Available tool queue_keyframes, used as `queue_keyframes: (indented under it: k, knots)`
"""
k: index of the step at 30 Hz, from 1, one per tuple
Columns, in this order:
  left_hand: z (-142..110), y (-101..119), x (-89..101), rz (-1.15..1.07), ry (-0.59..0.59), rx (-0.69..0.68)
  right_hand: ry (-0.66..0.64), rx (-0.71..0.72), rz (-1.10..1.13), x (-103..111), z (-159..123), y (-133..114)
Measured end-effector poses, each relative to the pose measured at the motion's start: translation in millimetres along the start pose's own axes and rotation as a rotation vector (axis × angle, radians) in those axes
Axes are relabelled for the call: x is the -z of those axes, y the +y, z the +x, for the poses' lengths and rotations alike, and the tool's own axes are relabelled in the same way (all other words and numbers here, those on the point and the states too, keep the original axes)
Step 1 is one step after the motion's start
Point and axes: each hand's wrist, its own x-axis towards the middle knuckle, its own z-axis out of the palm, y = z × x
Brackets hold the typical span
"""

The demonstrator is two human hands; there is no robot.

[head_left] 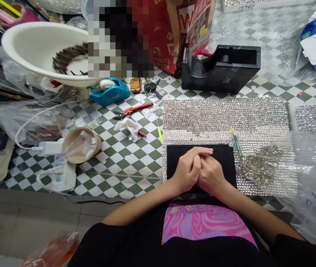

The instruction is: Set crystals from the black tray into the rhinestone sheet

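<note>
My left hand (187,168) and my right hand (211,173) are clasped together, fingers folded over each other. No object shows between them, though the inner palms are hidden. Both rest over a black ribbed pad (226,157), which lies on a sheet of rhinestone mesh (224,111). Just right of the pad, a small green tube with a yellow tip (237,145) sits on the mesh. Beside it is a clear bag of small gold-toned bits (262,167). A thin tool with a lime handle (159,134) lies along the mesh's left edge.
Left on the checkered tablecloth (130,178) are red-handled cutters (137,108), a blue tape dispenser (110,94), keys (152,87), a round tub (95,146) and a power strip (63,178). Behind stand a white basin (24,44), a black tape dispenser (219,79) and a red paper bag (165,40).
</note>
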Motion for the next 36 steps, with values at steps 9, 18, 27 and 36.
queue_keyframes:
  k: [9, 18, 27, 36]
  knots:
    - [0.8, -1.6, 0.3, 0.017, -0.013, 0.009, 0.093, 0.08, -0.032, 25.3, 14.3, 0.8]
    - [0.9, 0.7, -0.5, 0.029, -0.025, 0.045, 0.119, 0.074, -0.008, 38.5, 16.4, 0.3]
    - [1.7, 2.3, 0.0, 0.033, -0.024, 0.081, 0.124, 0.068, 0.007, 41.6, 14.1, 2.4]
    - [2.5, 4.7, 1.9, -0.001, -0.008, 0.111, 0.136, 0.072, 0.05, 37.1, 11.6, 4.6]
